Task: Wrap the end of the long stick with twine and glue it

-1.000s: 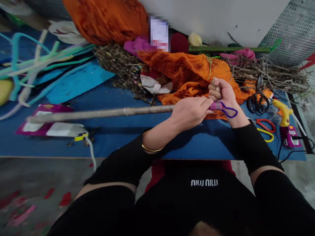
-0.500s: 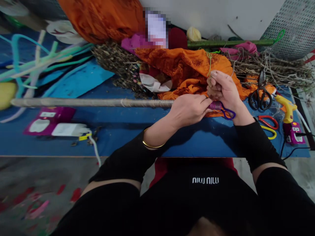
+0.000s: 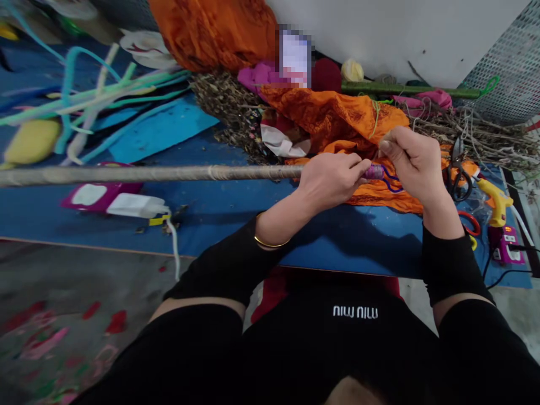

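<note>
The left hand is wrapped round a grey-brown pole just short of its right end, likely to steady that end for the right hand. The latter's thumb and fingers pinch together near the tip; whether they grip a fine thread I cannot tell. The pole runs above the bench, roughly along its front edge, its left end out of view. It looks straight, ringed with winding, and finishes in purple binding with a violet-blue cord loop. Black-handled scissors and a yellow glue gun lie toward the bench's right edge, perhaps for easy reach.
</note>
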